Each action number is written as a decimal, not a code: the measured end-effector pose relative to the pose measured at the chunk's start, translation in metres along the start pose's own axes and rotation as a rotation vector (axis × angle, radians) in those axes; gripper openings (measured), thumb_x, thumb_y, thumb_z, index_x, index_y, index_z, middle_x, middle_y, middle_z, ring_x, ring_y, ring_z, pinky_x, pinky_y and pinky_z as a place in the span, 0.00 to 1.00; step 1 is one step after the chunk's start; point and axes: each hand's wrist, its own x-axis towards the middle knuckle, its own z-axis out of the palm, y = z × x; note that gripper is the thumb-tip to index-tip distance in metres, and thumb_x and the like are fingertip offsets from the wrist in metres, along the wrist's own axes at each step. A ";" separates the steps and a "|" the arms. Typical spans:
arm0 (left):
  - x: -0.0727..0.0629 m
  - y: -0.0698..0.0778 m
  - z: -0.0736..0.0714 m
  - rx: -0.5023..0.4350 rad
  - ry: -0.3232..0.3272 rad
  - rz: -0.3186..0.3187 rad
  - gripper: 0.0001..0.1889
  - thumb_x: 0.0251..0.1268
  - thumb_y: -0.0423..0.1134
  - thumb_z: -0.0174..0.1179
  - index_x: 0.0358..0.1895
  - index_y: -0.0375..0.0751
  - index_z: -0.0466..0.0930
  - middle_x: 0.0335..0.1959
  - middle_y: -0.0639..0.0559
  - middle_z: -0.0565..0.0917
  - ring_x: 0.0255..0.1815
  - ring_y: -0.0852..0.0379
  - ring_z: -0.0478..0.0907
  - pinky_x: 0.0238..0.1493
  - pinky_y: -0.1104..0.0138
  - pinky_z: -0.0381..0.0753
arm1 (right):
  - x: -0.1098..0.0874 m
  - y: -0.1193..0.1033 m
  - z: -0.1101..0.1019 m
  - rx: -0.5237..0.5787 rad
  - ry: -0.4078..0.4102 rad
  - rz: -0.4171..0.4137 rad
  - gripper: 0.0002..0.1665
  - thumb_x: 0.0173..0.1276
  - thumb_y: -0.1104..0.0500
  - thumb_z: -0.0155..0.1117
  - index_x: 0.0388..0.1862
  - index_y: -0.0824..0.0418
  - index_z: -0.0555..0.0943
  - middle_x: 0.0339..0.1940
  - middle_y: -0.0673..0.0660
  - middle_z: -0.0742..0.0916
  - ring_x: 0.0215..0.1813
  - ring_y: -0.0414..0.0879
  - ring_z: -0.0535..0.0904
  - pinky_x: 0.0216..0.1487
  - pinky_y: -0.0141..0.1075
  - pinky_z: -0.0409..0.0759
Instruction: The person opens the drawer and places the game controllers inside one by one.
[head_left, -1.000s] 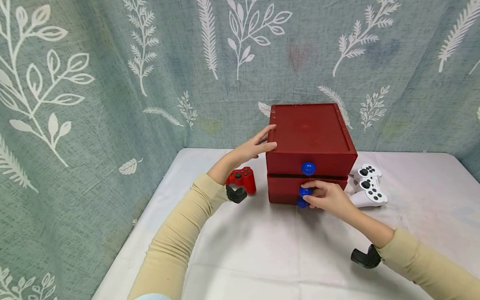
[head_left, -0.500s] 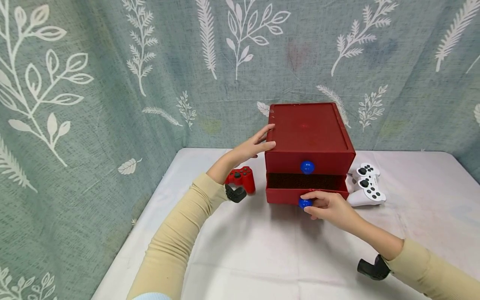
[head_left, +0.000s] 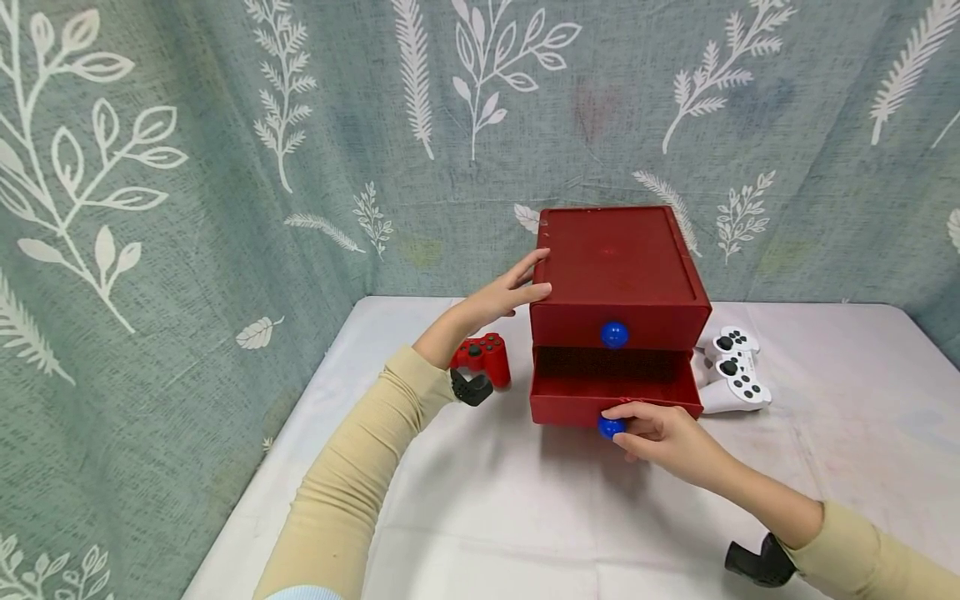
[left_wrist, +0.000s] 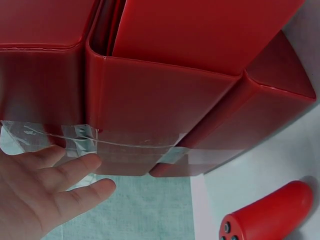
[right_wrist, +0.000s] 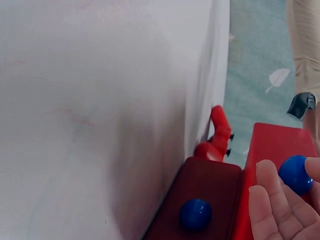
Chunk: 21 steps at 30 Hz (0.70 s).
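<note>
A dark red drawer cabinet (head_left: 611, 258) stands on the table, its middle drawer (head_left: 566, 411) pulled out towards me. My right hand (head_left: 671, 437) pinches that drawer's blue round knob (head_left: 611, 427) between thumb and fingers. Above it, the top drawer is closed and carries its own blue knob (head_left: 614, 335). In the right wrist view, the bottom drawer's knob (right_wrist: 195, 214) shows on a closed front. With fingers extended, my left hand (head_left: 495, 300) rests against the cabinet's upper left edge. Clear tape (left_wrist: 135, 142) runs across the cabinet's tiers in the left wrist view.
A red game controller (head_left: 483, 357) lies left of the cabinet, partly behind my left wrist. White game controllers (head_left: 738, 375) lie close to its right side. A patterned green curtain (head_left: 420, 167) hangs behind the white-covered table (head_left: 510, 517).
My right hand has drawn the middle drawer out towards me, and its dark interior now shows. The lowest knob has gone out of the head view beneath it. My left hand stays in place.
</note>
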 end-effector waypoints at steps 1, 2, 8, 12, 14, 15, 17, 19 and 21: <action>0.000 0.000 0.000 0.000 -0.001 0.001 0.32 0.65 0.54 0.47 0.69 0.77 0.42 0.74 0.57 0.43 0.73 0.56 0.42 0.61 0.43 0.56 | -0.001 0.000 0.000 0.001 -0.003 0.000 0.18 0.63 0.64 0.61 0.52 0.69 0.76 0.42 0.67 0.83 0.32 0.40 0.83 0.34 0.32 0.81; 0.000 0.000 0.000 0.001 -0.001 0.000 0.32 0.65 0.55 0.47 0.69 0.77 0.42 0.74 0.57 0.43 0.73 0.56 0.42 0.61 0.43 0.56 | -0.002 0.000 0.001 0.001 -0.007 -0.003 0.18 0.63 0.64 0.60 0.52 0.69 0.76 0.43 0.67 0.83 0.33 0.39 0.83 0.34 0.33 0.81; 0.000 -0.001 0.000 0.005 0.003 0.003 0.32 0.65 0.54 0.48 0.69 0.77 0.43 0.74 0.58 0.44 0.73 0.58 0.43 0.61 0.44 0.57 | -0.007 -0.001 0.004 0.013 -0.028 0.005 0.18 0.63 0.64 0.60 0.52 0.68 0.76 0.46 0.68 0.82 0.39 0.35 0.82 0.35 0.34 0.81; 0.001 -0.001 0.000 0.003 0.007 0.007 0.32 0.65 0.54 0.48 0.69 0.77 0.43 0.74 0.57 0.44 0.73 0.57 0.43 0.61 0.44 0.57 | -0.011 -0.003 0.006 0.002 -0.035 -0.012 0.18 0.63 0.62 0.60 0.52 0.68 0.76 0.46 0.67 0.82 0.40 0.34 0.82 0.36 0.34 0.81; 0.001 -0.001 0.000 0.003 0.007 0.008 0.32 0.65 0.54 0.48 0.68 0.77 0.43 0.73 0.57 0.45 0.73 0.57 0.43 0.61 0.43 0.57 | -0.013 -0.004 0.006 0.002 -0.042 -0.021 0.18 0.64 0.62 0.60 0.52 0.68 0.76 0.46 0.67 0.82 0.41 0.35 0.82 0.36 0.33 0.81; 0.001 -0.001 0.000 0.002 0.006 0.008 0.32 0.65 0.54 0.48 0.68 0.77 0.43 0.73 0.57 0.45 0.73 0.57 0.44 0.61 0.43 0.57 | -0.014 -0.004 0.007 0.005 -0.046 -0.023 0.18 0.64 0.62 0.60 0.52 0.68 0.76 0.46 0.67 0.82 0.41 0.35 0.82 0.36 0.33 0.81; 0.001 -0.002 0.000 0.001 0.003 0.009 0.32 0.65 0.54 0.48 0.69 0.76 0.43 0.73 0.57 0.44 0.73 0.57 0.43 0.61 0.43 0.57 | -0.016 -0.006 0.007 0.014 -0.056 -0.021 0.19 0.64 0.62 0.60 0.52 0.68 0.75 0.46 0.68 0.82 0.41 0.35 0.82 0.36 0.33 0.81; 0.002 -0.002 0.000 0.001 0.004 0.008 0.32 0.65 0.54 0.48 0.69 0.76 0.43 0.74 0.57 0.44 0.73 0.57 0.43 0.61 0.43 0.57 | -0.018 -0.007 0.007 0.018 -0.063 -0.023 0.19 0.64 0.62 0.60 0.52 0.68 0.75 0.46 0.68 0.82 0.41 0.35 0.82 0.36 0.33 0.81; 0.002 -0.002 0.000 0.001 0.005 0.007 0.32 0.65 0.54 0.48 0.69 0.76 0.43 0.74 0.57 0.44 0.73 0.57 0.43 0.61 0.43 0.57 | -0.020 -0.008 0.008 0.015 -0.067 -0.022 0.19 0.64 0.61 0.60 0.53 0.68 0.75 0.47 0.67 0.82 0.41 0.35 0.82 0.36 0.33 0.81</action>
